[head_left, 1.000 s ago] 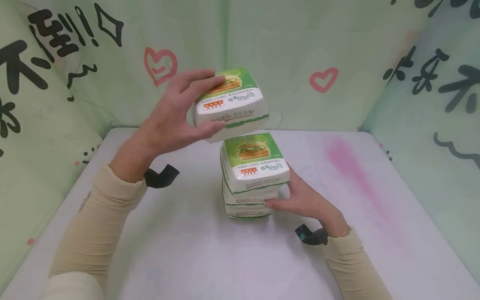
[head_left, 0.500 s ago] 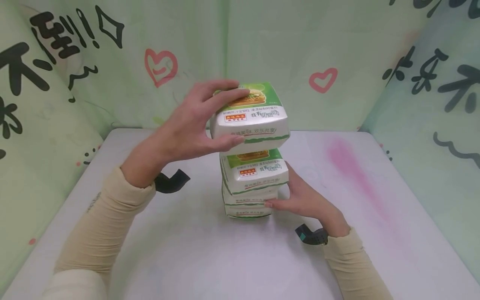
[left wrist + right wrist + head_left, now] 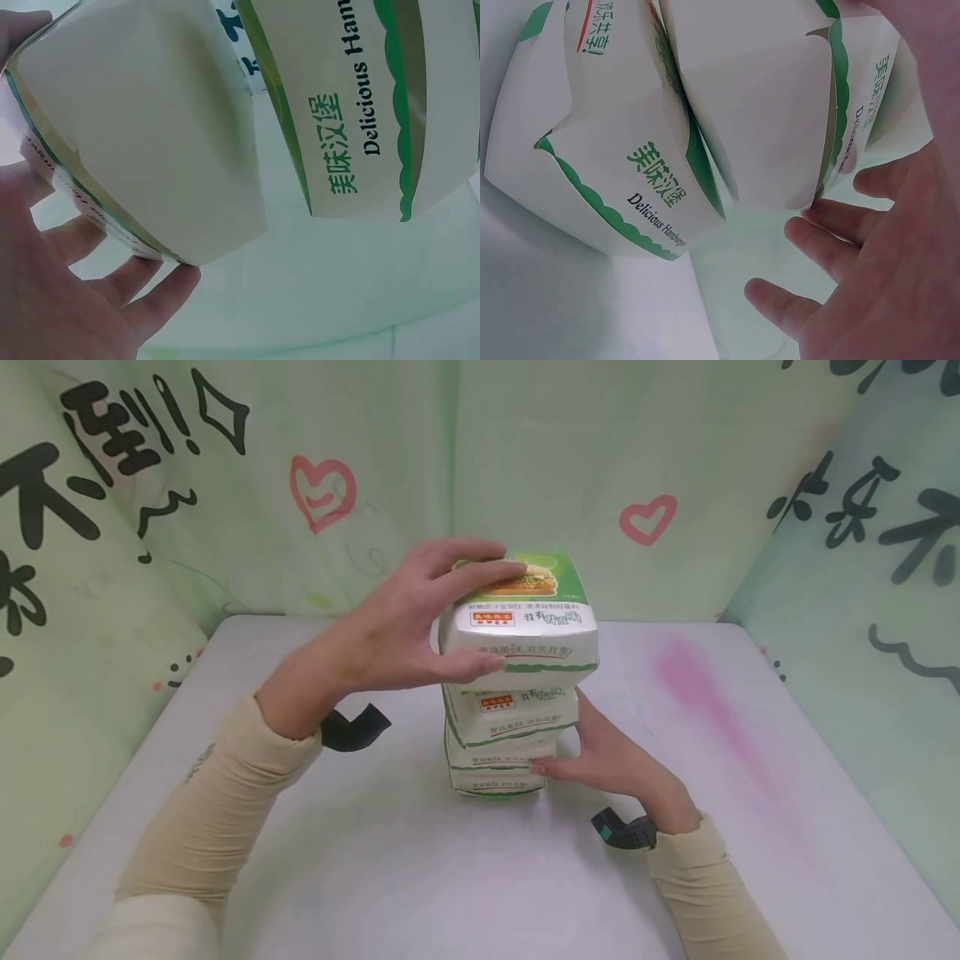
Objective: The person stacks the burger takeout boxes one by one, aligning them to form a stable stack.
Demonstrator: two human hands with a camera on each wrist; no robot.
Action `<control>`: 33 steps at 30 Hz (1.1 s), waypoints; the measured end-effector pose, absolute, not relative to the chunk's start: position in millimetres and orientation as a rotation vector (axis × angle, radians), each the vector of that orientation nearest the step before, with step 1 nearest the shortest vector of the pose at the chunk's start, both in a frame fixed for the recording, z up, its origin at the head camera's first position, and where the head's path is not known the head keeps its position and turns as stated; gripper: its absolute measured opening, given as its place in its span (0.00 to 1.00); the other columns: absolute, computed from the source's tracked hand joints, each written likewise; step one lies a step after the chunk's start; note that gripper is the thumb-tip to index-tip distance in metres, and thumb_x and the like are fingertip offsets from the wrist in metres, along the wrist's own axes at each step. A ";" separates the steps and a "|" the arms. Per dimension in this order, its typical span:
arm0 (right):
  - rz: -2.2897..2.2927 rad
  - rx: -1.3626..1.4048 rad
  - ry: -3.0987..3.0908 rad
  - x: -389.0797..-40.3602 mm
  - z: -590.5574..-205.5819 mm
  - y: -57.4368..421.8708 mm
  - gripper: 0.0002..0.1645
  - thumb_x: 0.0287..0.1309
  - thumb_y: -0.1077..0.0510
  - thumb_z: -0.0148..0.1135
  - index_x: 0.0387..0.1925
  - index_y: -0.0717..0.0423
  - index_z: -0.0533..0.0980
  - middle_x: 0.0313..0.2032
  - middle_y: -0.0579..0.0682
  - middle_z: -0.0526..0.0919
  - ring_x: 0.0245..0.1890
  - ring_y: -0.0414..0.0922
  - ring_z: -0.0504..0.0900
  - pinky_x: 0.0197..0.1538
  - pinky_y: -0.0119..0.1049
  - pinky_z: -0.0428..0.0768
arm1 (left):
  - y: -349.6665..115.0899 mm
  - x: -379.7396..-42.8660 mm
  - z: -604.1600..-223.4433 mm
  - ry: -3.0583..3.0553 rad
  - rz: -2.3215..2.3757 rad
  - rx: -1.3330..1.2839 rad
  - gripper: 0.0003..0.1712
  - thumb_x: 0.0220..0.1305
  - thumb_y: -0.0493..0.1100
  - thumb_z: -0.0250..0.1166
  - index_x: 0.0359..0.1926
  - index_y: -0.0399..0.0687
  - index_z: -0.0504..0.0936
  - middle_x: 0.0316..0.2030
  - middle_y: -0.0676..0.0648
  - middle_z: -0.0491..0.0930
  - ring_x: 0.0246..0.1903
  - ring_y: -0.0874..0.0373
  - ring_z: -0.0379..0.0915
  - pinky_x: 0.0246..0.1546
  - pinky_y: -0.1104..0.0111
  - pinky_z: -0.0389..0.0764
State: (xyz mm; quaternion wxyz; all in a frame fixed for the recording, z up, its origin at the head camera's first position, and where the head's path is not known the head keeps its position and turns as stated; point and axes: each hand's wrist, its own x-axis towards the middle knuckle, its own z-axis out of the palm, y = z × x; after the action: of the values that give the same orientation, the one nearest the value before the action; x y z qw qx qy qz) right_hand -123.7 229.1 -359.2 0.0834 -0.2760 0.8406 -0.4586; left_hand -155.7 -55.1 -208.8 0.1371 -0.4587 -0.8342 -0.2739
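My left hand (image 3: 390, 622) grips a white and green cardboard hamburger box (image 3: 543, 647), thumb on its near side and fingers over its top. This box is close over a stack of three similar boxes and hides most of the top box's lid. The upper box of the stack (image 3: 517, 718) sits a little askew on the middle box (image 3: 498, 754) and lower box (image 3: 495, 785). My right hand (image 3: 611, 760) holds the stack from the right, thumb on the near side. In the right wrist view, fingertips (image 3: 810, 214) lie along a box's far edge.
The stack stands on a white table (image 3: 360, 868) with a pink smear (image 3: 708, 710) on its right half. Pale green curtains (image 3: 525, 460) with hearts and black lettering close in the back and both sides. Each wrist carries a black camera mount (image 3: 356, 727).
My left hand has brought its hamburger box rightward and down, from above the stack's left to close over its top. The right hand and the stack have stayed in place.
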 end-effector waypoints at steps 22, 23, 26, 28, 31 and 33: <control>-1.355 -0.805 2.512 -123.1 -360.8 229.7 0.61 0.49 0.50 0.78 0.74 0.27 0.46 0.64 0.33 0.71 0.68 0.39 0.66 0.70 0.56 0.64 | -55.2 -159.7 -222.8 -2.444 -0.845 -1.366 0.44 0.54 0.62 0.71 0.71 0.64 0.67 0.72 0.53 0.59 0.70 0.56 0.53 0.61 0.53 0.71; -1.354 -0.804 2.515 -123.2 -361.1 229.8 0.61 0.49 0.50 0.77 0.74 0.27 0.46 0.65 0.33 0.70 0.68 0.39 0.65 0.70 0.56 0.64 | -55.5 -159.7 -223.1 -2.449 -0.847 -1.365 0.44 0.54 0.62 0.72 0.71 0.65 0.66 0.72 0.53 0.59 0.70 0.56 0.53 0.61 0.53 0.71; -1.353 -0.808 2.521 -123.3 -361.2 230.0 0.62 0.49 0.49 0.78 0.74 0.27 0.45 0.65 0.34 0.69 0.68 0.39 0.65 0.70 0.56 0.64 | -56.2 -159.7 -223.7 -2.456 -0.853 -1.362 0.46 0.53 0.62 0.72 0.72 0.64 0.65 0.73 0.52 0.56 0.71 0.56 0.52 0.61 0.53 0.71; -1.354 -0.814 2.524 -123.4 -360.8 230.2 0.63 0.48 0.50 0.78 0.74 0.27 0.45 0.65 0.34 0.69 0.68 0.39 0.65 0.70 0.55 0.64 | -56.6 -159.8 -223.9 -2.447 -0.858 -1.361 0.47 0.53 0.62 0.72 0.72 0.63 0.64 0.74 0.52 0.55 0.72 0.56 0.51 0.62 0.53 0.71; -1.356 -0.819 2.529 -123.1 -359.9 230.5 0.64 0.48 0.51 0.78 0.74 0.27 0.43 0.66 0.35 0.69 0.68 0.39 0.65 0.70 0.55 0.64 | -56.9 -160.0 -223.9 -2.414 -0.867 -1.368 0.49 0.52 0.61 0.73 0.73 0.61 0.63 0.74 0.51 0.55 0.72 0.56 0.50 0.64 0.52 0.69; -1.352 -0.816 2.538 -122.8 -359.5 230.6 0.65 0.48 0.51 0.78 0.74 0.27 0.43 0.66 0.35 0.69 0.68 0.40 0.65 0.70 0.55 0.63 | -57.0 -160.0 -223.6 -2.398 -0.869 -1.370 0.50 0.52 0.61 0.74 0.73 0.60 0.62 0.74 0.51 0.54 0.73 0.57 0.50 0.65 0.52 0.68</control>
State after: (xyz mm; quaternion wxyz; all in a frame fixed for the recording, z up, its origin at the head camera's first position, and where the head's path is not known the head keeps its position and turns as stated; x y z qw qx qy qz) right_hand -122.8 230.6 -359.5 0.0763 -0.2723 0.8466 -0.4509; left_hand -160.0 -57.0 -223.6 0.1229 -0.4695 -0.8220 -0.2978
